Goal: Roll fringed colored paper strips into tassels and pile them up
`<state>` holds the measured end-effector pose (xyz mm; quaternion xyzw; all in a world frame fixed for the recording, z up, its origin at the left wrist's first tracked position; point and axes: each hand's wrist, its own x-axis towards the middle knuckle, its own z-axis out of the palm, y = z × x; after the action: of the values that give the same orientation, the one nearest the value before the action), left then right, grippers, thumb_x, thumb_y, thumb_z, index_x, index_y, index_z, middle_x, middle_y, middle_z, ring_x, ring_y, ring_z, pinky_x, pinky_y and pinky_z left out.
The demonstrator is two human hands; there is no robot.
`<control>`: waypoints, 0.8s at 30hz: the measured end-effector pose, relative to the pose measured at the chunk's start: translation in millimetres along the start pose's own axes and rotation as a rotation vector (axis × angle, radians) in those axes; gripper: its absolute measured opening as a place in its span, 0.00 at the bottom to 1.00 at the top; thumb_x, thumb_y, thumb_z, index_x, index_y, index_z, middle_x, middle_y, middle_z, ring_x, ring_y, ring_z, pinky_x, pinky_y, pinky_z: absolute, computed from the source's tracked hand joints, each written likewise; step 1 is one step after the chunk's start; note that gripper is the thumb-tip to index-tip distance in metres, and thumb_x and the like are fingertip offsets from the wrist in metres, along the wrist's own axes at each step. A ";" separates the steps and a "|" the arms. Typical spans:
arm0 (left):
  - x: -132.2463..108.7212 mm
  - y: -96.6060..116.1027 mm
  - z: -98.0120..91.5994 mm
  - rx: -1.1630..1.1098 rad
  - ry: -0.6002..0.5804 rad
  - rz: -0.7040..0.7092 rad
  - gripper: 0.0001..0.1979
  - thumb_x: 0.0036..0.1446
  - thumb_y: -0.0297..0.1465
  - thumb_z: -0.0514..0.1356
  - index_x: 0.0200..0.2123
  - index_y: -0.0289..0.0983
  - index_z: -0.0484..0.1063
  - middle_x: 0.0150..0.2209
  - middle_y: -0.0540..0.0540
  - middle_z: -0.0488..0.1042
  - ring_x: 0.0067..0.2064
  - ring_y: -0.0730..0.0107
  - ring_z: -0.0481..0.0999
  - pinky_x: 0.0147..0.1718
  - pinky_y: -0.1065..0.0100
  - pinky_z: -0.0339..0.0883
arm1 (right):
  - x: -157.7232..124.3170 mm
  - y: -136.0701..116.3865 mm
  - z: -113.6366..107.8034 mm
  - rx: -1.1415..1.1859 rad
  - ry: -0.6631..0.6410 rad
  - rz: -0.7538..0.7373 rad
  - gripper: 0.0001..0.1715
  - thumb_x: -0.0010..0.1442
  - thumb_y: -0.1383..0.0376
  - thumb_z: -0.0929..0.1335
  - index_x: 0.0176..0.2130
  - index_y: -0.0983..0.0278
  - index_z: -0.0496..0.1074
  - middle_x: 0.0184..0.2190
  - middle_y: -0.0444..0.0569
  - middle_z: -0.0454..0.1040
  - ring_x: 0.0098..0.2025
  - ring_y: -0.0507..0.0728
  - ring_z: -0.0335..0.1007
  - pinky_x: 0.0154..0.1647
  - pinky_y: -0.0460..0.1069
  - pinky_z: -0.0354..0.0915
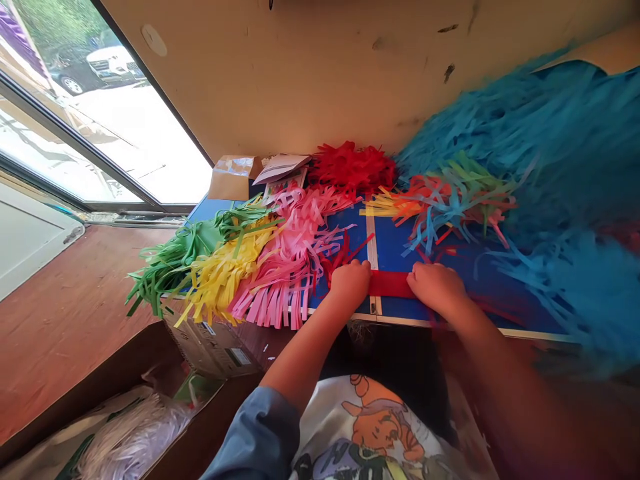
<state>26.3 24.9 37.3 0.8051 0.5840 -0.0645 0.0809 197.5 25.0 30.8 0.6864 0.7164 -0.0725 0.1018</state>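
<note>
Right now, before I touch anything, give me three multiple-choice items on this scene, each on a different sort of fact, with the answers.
1. What lies between the left hand and right hand?
A) A cardboard box
B) A red paper strip
C) A white sheet

2. What colour is the fringe touching the green paper fringe?
A) Blue
B) Red
C) Yellow, the yellow paper fringe

3. How are the hands placed?
A) Both down on the blue board
B) Both raised above it
C) Both on the window

B: the strip spans the gap between them.
C: its strands overlap the green ones.
A: both rest at the strip's ends.
</note>
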 end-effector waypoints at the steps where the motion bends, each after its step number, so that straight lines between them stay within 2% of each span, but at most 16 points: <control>1: 0.9 -0.8 -0.1 0.004 -0.003 0.000 0.12 0.62 0.27 0.47 0.44 0.32 0.66 0.39 0.37 0.71 0.39 0.57 0.76 0.33 0.62 0.69 | 0.7 0.1 -0.2 0.002 0.000 0.005 0.19 0.58 0.65 0.55 0.37 0.68 0.71 0.36 0.60 0.74 0.43 0.64 0.68 0.37 0.54 0.58; 8: 7.0 -2.3 6.3 0.017 0.000 0.030 0.12 0.60 0.24 0.47 0.44 0.31 0.66 0.38 0.37 0.71 0.38 0.59 0.76 0.32 0.63 0.70 | 4.8 -0.6 0.2 0.001 0.002 0.032 0.18 0.58 0.64 0.56 0.38 0.65 0.71 0.32 0.57 0.75 0.39 0.63 0.70 0.36 0.53 0.59; 13: 7.9 7.4 15.5 0.029 0.105 0.005 0.12 0.61 0.25 0.47 0.44 0.31 0.66 0.39 0.38 0.70 0.39 0.59 0.75 0.33 0.63 0.69 | -0.6 -14.4 -0.5 -0.037 0.111 0.069 0.19 0.55 0.69 0.58 0.44 0.70 0.68 0.37 0.62 0.73 0.44 0.67 0.66 0.38 0.56 0.57; 16: 0.6 -0.8 13.4 0.049 0.223 -0.060 0.13 0.61 0.25 0.46 0.46 0.34 0.66 0.42 0.39 0.70 0.45 0.58 0.71 0.41 0.60 0.67 | -4.1 -21.8 -2.6 -0.056 0.202 0.086 0.21 0.55 0.69 0.59 0.48 0.71 0.65 0.42 0.64 0.70 0.46 0.69 0.64 0.40 0.58 0.56; 21: -25.1 -53.1 -6.9 0.037 0.409 -0.320 0.15 0.61 0.29 0.48 0.50 0.33 0.62 0.49 0.35 0.67 0.49 0.52 0.68 0.44 0.55 0.65 | -4.3 -25.8 -4.4 -0.056 0.269 0.080 0.21 0.55 0.70 0.59 0.48 0.69 0.65 0.43 0.64 0.69 0.45 0.67 0.62 0.40 0.57 0.54; 22: -29.6 -59.0 -10.5 -0.027 0.553 -0.478 0.17 0.61 0.31 0.49 0.51 0.31 0.61 0.50 0.34 0.66 0.51 0.50 0.67 0.46 0.53 0.64 | -3.8 -25.9 -4.2 -0.055 0.274 0.076 0.21 0.55 0.71 0.58 0.48 0.69 0.66 0.43 0.64 0.69 0.45 0.66 0.62 0.39 0.56 0.54; 23: -33.2 -59.9 -12.9 -0.076 0.687 -0.565 0.20 0.61 0.33 0.49 0.53 0.29 0.58 0.52 0.31 0.64 0.54 0.48 0.64 0.49 0.51 0.61 | -3.2 -25.7 -3.8 -0.054 0.278 0.072 0.20 0.55 0.71 0.58 0.47 0.68 0.66 0.43 0.64 0.69 0.45 0.66 0.62 0.39 0.56 0.54; 24: -35.9 -55.4 -13.5 -0.123 0.791 -0.563 0.23 0.61 0.34 0.48 0.55 0.27 0.55 0.54 0.29 0.62 0.57 0.48 0.61 0.52 0.50 0.58 | -2.7 -25.3 -3.4 -0.054 0.280 0.068 0.20 0.55 0.72 0.58 0.47 0.68 0.66 0.43 0.63 0.69 0.45 0.65 0.61 0.40 0.55 0.54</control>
<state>-37.3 11.1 54.6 0.5725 0.7677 0.2615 -0.1202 172.2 22.1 33.8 0.7108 0.7015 0.0466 0.0217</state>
